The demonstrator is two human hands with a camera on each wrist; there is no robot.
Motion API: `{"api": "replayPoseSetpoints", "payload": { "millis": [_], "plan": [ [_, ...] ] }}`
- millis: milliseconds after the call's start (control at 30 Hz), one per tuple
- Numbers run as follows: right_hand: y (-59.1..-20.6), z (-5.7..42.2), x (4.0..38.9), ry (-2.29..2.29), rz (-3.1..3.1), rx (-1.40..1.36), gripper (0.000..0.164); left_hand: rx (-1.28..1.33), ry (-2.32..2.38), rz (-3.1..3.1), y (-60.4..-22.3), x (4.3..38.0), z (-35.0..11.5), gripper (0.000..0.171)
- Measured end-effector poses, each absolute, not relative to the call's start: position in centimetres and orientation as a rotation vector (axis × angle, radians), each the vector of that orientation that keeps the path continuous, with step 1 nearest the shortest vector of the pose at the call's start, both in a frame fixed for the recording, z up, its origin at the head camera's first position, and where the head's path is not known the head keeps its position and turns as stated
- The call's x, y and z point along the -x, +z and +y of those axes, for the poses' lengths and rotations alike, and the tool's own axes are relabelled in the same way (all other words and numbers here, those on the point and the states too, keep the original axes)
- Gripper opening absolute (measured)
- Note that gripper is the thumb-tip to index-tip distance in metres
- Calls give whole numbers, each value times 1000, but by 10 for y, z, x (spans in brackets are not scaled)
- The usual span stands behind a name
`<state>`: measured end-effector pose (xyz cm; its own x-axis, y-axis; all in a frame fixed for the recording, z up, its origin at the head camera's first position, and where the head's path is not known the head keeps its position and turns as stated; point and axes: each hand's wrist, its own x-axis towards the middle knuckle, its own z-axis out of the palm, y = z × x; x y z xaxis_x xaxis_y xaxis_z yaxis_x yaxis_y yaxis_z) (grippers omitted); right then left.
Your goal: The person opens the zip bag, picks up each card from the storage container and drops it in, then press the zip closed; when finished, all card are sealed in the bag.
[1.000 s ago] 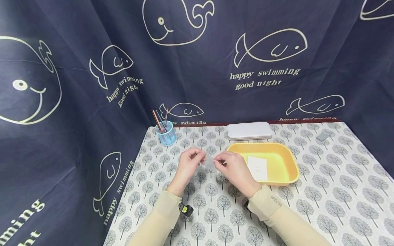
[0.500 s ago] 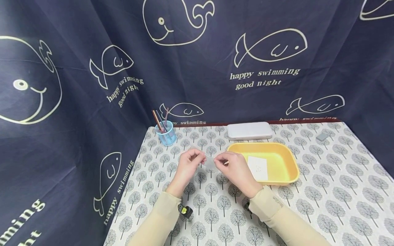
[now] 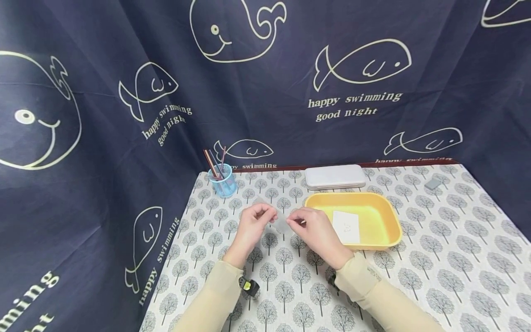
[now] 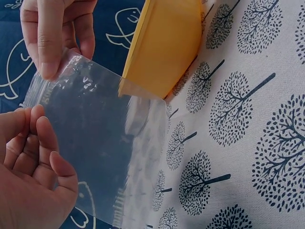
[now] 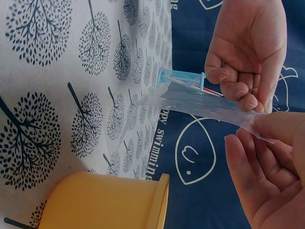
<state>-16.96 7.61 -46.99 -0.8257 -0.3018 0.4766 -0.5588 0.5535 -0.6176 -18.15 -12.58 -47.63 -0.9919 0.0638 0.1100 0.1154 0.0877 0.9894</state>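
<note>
A clear plastic zip bag (image 4: 100, 129) hangs between my two hands, its ridged top edge held at two places. My left hand (image 3: 255, 220) pinches one part of that edge between thumb and forefinger. At the other part, my right hand (image 3: 311, 227) pinches the plastic the same way. Against the patterned cloth the bag (image 3: 282, 223) is hard to make out in the head view. From the right wrist view, the bag (image 5: 205, 107) appears nearly edge-on and looks flat. Nothing shows inside it.
Just right of my right hand stands a yellow tray (image 3: 387, 221) with a white card (image 3: 346, 227) in it. Behind the tray lies a white case (image 3: 336, 177). A blue mesh cup (image 3: 224, 184) with several pencils stands back left, a grey block (image 3: 433, 184) back right.
Both hands keep their hold on the bag in almost the same place. The bag's plastic has become more visible between the fingers. The head view has shifted very slightly.
</note>
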Motion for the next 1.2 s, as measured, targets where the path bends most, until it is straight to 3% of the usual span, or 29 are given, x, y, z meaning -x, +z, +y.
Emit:
{"api": "replayPoseSetpoints", "payload": {
  "millis": [1200],
  "plan": [
    [-474,78,168,1182,-2460,-743,4,240,-2100,-2292,-481,177,-125,19]
  ]
}}
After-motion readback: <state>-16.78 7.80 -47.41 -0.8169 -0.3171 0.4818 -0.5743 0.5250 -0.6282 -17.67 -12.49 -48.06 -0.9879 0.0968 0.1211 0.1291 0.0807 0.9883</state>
